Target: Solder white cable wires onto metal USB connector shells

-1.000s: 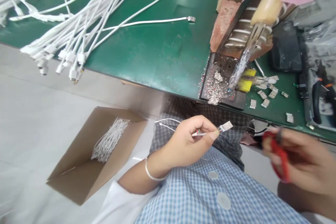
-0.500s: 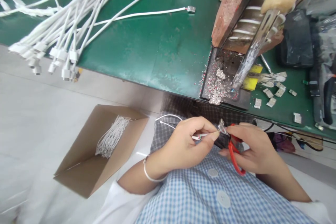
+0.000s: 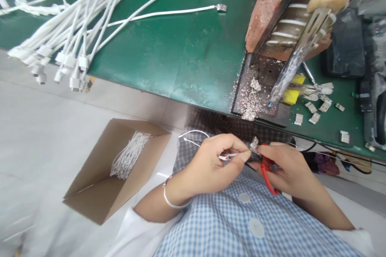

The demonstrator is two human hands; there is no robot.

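My left hand [image 3: 220, 162] pinches the end of a thin white cable [image 3: 224, 157], where small coloured wires show by the fingers. Its far part loops out behind the hand [image 3: 196, 131]. My right hand [image 3: 289, 168] is closed around red-handled scissors [image 3: 268, 178], whose dark blades lie low between the two hands. A small metal USB plug [image 3: 254, 142] stands up at the fingertips where both hands meet. Which fingers carry the plug I cannot tell. Both hands are above my lap, over a blue checked apron [image 3: 211, 225].
A soldering iron [image 3: 289, 72] rests by a reddish block [image 3: 265, 16] on the green table [image 3: 169, 56]. Loose USB plugs [image 3: 314, 118] lie to its right. White cables [image 3: 75, 20] overhang the table's left edge. A cardboard box [image 3: 90, 204] of white cables is below left.
My right hand has tightened, with the scissor handles nearer each other and the lower handle raised slightly. The plug has tilted a little at the fingertips. My left hand has hardly moved.
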